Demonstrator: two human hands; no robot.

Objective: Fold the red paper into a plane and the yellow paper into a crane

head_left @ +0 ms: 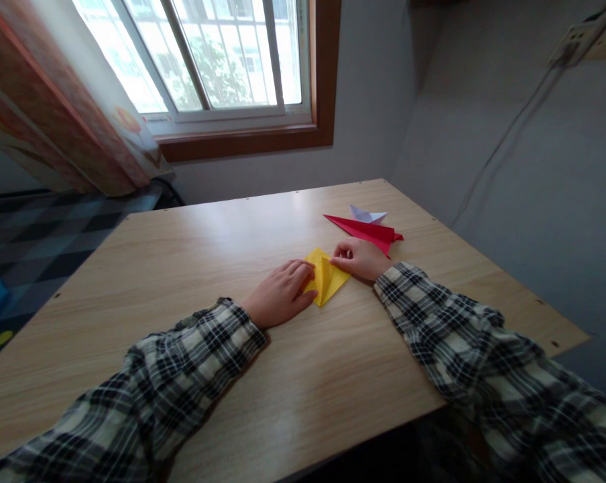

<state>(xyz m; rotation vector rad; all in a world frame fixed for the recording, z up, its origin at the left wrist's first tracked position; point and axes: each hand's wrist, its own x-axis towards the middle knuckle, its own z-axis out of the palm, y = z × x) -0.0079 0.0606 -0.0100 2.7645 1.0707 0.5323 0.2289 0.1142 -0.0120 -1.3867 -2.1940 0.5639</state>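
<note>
A piece of yellow folding paper [324, 280] lies on the table, creased into a diamond shape with a raised flap along its middle. From the left, my left hand [285, 290] holds it down, its fingers bent over the upper edge and the thumb on the lower part. My right hand [362, 258] pinches the flap's upper right side between thumb and forefinger. Just beyond the right hand rests a red paper plane [366, 231], its near part hidden by the hand. A small white paper boat [368, 215] sits behind the plane.
The light wooden table [207, 248] has its far edge below a barred window [222, 54]. A patterned curtain [56, 94] hangs at the left, above a checked cloth [62, 231]. On the right wall a cable [504, 144] runs down from a socket [574, 43].
</note>
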